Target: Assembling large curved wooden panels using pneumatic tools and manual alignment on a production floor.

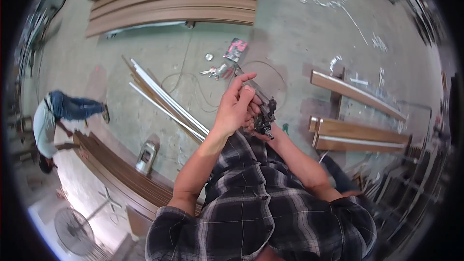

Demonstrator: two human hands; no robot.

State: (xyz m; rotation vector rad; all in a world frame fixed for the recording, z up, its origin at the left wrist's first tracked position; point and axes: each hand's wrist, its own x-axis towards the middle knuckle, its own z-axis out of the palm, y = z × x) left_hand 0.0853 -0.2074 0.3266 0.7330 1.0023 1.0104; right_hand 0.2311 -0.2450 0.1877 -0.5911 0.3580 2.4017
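A dark grey metal hand tool (261, 97) with a black fitting at its near end is held in front of my body. From below, my right hand (252, 124) is closed round it, partly hidden behind the tool. My left hand (235, 105) lies against its left side, with the index finger and thumb bent over the tool's far part. The tool's exact kind cannot be made out. Past its far end, a pink and dark packet (236, 50), a small round can (209, 57) and a bunch of small metal items (210, 71) lie on the floor.
Long brown profiles (174, 2) lie stacked ahead; more brown pieces (357, 135) lie right. White strips (159, 92) and a thin hose (198, 92) lie left of me. At far left a person (43, 125) bends over brown boards (121, 164), near a fan (73, 231).
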